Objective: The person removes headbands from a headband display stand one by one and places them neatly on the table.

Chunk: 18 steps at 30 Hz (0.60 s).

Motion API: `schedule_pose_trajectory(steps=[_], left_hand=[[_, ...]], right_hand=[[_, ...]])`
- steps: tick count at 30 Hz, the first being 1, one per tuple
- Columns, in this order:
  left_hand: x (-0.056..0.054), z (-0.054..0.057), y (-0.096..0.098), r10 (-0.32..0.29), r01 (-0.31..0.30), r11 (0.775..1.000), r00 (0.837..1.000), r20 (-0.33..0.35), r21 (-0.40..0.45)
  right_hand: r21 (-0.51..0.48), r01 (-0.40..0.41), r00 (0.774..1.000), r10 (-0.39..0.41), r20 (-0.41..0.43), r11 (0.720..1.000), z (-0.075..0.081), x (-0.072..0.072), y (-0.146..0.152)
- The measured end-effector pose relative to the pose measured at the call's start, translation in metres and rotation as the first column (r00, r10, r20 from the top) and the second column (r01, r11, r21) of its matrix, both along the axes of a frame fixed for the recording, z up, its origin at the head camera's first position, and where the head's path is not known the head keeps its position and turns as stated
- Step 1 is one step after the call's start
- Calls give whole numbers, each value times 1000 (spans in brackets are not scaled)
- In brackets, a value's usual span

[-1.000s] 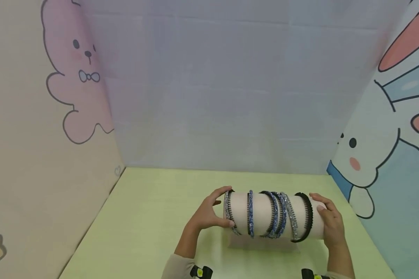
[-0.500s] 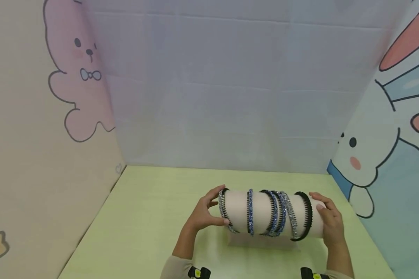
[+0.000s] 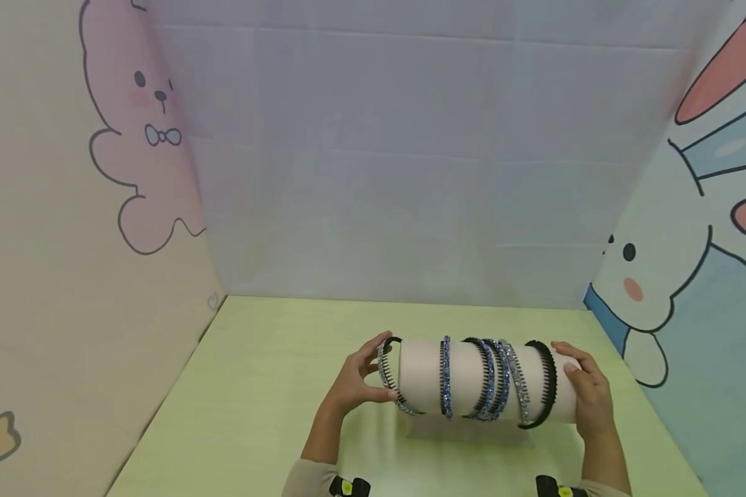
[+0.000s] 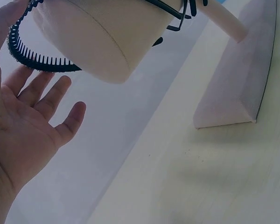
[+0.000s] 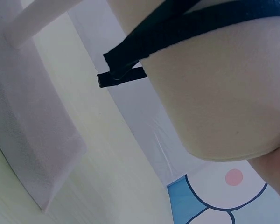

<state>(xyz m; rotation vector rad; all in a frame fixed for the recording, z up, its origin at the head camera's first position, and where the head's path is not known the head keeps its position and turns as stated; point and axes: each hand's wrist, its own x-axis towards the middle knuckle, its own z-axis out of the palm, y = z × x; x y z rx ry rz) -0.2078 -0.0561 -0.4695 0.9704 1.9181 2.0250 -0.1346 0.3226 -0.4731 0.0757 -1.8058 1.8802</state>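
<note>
A padded cream headband display roll [image 3: 423, 379] lies sideways above a pale base [image 3: 466, 432] on a stem [image 4: 226, 21]. At its left end my left hand [image 3: 352, 384] holds a silver glitter headband [image 3: 383, 369] between thumb and fingers. That headband stands just past the roll's end, its black comb teeth [image 4: 42, 59] showing in the left wrist view. My right hand [image 3: 593, 397] grips the right end of the roll, mostly out of sight in the right wrist view. Round the roll sit several blue glitter headbands [image 3: 446, 379], another silver one [image 3: 519, 386] and a black one [image 3: 548, 386].
The stand rests on a light green table [image 3: 273, 386]. A pale grey sheet [image 3: 373, 166] rises behind it. Side walls carry a pink bear print [image 3: 152, 172] on the left and a white rabbit print [image 3: 653, 262] on the right.
My left hand has moved left with the silver headband, sliding it from round the roll's left end to just beyond it. The right hand keeps its place on the roll.
</note>
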Motion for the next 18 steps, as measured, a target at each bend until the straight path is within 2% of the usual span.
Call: schedule_pose_trajectory(steps=[7, 13, 18], left_hand=[[2, -7, -2, -7, 1, 998, 997, 81, 70], [5, -14, -7, 24, -28, 998, 997, 67, 59], [-1, -29, -10, 71, -72, 997, 997, 26, 33]], right_hand=[[-10, 1, 1000, -1, 4, 1000, 0, 0, -2], [-7, 21, 999, -21, 27, 1000, 0, 0, -1], [-10, -5, 1000, 5, -5, 1000, -1, -1, 1]])
